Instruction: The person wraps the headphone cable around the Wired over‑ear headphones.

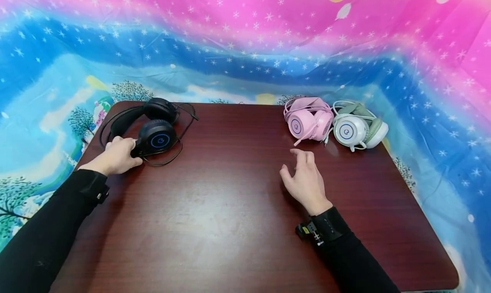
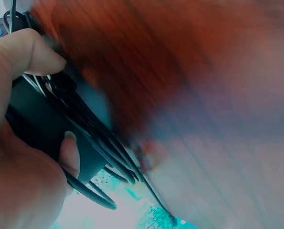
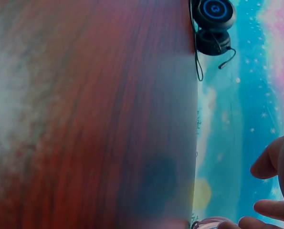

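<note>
My left hand grips a pair of black headphones by the headband side, close to the near ear cup, at the table's far left. The ear cup carries a blue ring logo, and a microphone boom sticks out beyond it. In the left wrist view, thumb and fingers curl round the black band and its bundled cable. My right hand hovers over the right half of the table with fingers loosely bent and nothing between them. Just beyond its fingertips lie pink headphones.
White and green headphones lie beside the pink pair near the far right corner, cables wound about them. The dark red wooden table has rounded corners. A patterned pink and blue cloth hangs behind and around it.
</note>
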Demonstrator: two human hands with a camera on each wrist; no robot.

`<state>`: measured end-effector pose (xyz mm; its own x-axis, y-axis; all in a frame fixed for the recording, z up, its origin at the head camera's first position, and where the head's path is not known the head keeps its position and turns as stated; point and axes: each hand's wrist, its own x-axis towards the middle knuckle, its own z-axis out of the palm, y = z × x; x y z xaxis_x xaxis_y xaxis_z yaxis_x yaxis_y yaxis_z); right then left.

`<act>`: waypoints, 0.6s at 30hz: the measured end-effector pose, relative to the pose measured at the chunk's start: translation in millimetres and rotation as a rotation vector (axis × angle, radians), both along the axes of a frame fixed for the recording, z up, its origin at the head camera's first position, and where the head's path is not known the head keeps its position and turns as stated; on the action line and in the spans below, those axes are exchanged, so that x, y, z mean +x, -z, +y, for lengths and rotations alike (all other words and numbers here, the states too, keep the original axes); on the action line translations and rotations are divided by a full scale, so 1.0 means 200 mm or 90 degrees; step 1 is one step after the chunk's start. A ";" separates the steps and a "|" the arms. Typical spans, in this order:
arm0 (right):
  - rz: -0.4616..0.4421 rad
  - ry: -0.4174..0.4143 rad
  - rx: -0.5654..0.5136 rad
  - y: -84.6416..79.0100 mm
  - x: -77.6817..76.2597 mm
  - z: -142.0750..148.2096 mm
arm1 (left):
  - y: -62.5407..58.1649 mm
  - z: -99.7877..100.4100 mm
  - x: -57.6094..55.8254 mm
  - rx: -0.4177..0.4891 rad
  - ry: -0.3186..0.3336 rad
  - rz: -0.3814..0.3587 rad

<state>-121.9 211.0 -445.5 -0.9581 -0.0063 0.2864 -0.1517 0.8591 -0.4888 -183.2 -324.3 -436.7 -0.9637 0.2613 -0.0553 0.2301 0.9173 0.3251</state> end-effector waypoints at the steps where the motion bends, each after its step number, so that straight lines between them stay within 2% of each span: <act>1: -0.001 0.000 0.001 0.00 0.00 0.00 | 0.00 0.02 0.03 -0.001 0.011 0.010; 4: 0.000 0.001 0.004 0.00 0.00 0.00 | 0.00 0.12 0.10 0.005 0.043 0.035; 12: -0.005 -0.003 -0.001 -0.01 0.01 0.00 | -0.02 0.56 0.28 -0.013 0.120 0.083; 13: -0.006 -0.002 0.000 -0.01 0.01 0.01 | 0.01 0.60 0.29 -0.010 0.138 0.108; 15: -0.007 0.000 0.005 -0.01 0.01 0.02 | 0.03 0.69 0.33 0.003 0.175 0.133; 17: -0.010 0.004 0.010 -0.01 0.02 0.03 | 0.13 0.77 0.35 0.010 0.213 0.171; 18: -0.012 0.006 0.013 -0.01 0.02 0.03 | 0.14 0.81 0.38 0.013 0.228 0.180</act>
<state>-118.4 218.0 -444.1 -0.9634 -0.0023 0.2681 -0.1339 0.8705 -0.4736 -107.5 -162.6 -465.0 -0.7887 0.5795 0.2052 0.6141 0.7574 0.2218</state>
